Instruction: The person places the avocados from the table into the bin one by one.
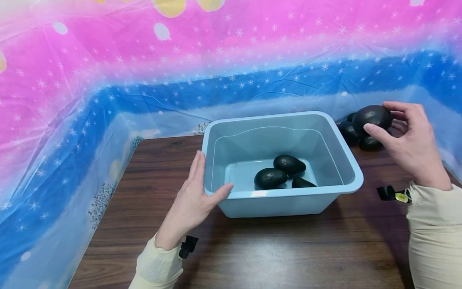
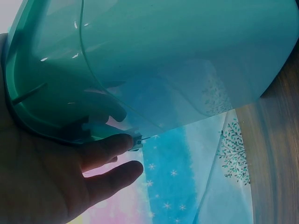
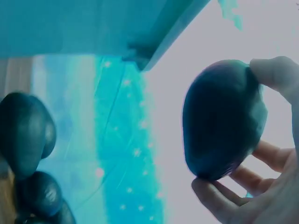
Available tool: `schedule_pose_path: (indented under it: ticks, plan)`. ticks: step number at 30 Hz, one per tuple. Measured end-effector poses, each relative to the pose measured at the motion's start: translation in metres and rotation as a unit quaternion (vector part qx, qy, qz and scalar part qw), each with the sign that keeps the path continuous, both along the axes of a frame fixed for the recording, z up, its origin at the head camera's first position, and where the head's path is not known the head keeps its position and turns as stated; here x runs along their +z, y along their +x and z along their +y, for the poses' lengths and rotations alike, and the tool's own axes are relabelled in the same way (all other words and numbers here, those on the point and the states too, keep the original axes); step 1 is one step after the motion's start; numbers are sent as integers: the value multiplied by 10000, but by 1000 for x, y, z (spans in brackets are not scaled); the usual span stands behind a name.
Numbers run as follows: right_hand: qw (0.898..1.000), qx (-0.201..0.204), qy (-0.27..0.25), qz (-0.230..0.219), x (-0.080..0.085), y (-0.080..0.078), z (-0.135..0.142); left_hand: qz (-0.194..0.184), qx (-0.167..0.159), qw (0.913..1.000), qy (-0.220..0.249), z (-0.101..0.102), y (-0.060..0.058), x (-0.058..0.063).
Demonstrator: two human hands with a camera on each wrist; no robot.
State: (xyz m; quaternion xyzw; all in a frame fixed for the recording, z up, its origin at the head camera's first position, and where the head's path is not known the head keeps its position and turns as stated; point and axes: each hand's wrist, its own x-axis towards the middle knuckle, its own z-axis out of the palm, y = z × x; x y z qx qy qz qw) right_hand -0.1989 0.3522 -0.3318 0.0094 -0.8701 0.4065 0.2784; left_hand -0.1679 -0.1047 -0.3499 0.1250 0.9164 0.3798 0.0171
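Note:
In the head view, my right hand (image 1: 413, 138) pinches a dark avocado (image 1: 373, 116) between thumb and fingers, raised above the other avocados. The right wrist view shows this avocado from the side, with fingertips at both of its ends. A light blue plastic tub (image 1: 278, 204) stands on the table with several avocados (image 1: 270, 178) lying on its floor. My left hand (image 1: 189, 200) rests against the tub's front left corner. Its fingers (image 2: 117, 179) extend nearly straight along the outside, while the thumb lies over the rim.
A small pile of avocados (image 1: 348, 133) sits on the table just right of the tub, under the right hand. The brown wooden table (image 1: 144, 224) ends at a pink and blue snowflake cloth (image 1: 245, 86) behind and at the left.

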Motion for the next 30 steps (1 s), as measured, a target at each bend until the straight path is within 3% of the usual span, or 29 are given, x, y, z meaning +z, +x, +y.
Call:
schedule_pose_path:
  ticks: [4,13,21,30]
  plan:
    - [9976,235,-158,632,7,7,-10,-4,5,10000,-1,0,0,1]
    - [9864,965,16,1334,21,23,-34,40,5,10000,-30,0,0,0]
    - [9795,1351,327,1460,32,35,-55,71,-8,10000,-40,0,0,0]
    - [9729,1675,985,1251,29,36,-63,105,-5,9999,-45,0,0,1]
